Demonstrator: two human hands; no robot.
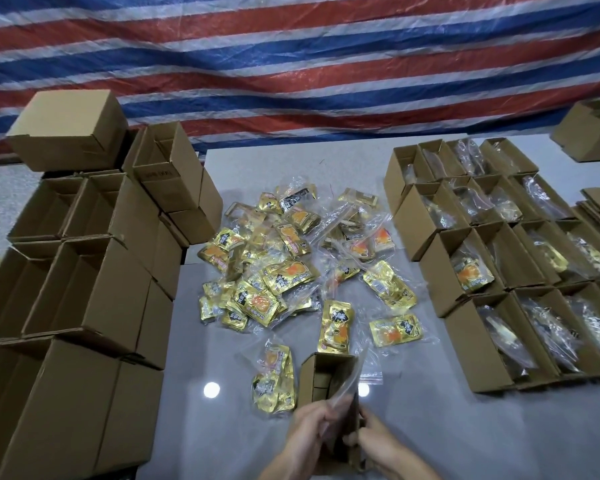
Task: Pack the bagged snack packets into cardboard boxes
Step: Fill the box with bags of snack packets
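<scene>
At the near edge of the counter [447, 427], centre: left hand [307, 433], grip closed, fingers curled round a clear bag [343, 398] at the near end of an open box [321, 379]. The bag's contents are too blurred to tell.

Right hand [378, 441]: grip closed on the same box's near right wall.

The open box rests on the counter, mouth upward, its long side running away from the person.

Just left of the box: one bagged gold packet [274, 379], flat on the counter.

Just beyond the box: two more gold packets [335, 325], one upright in view, one crosswise to its right.

Mid-counter: loose pile of bagged snack packets [274, 258], gold with orange print, overlapping.

Left side: stacked empty cartons [84, 271], several tiers, mouths facing various ways.

Right side: rows of filled cartons [516, 289], side by side, each holding bagged packets.

Behind: striped tarpaulin [291, 64], red, white and blue.
</scene>
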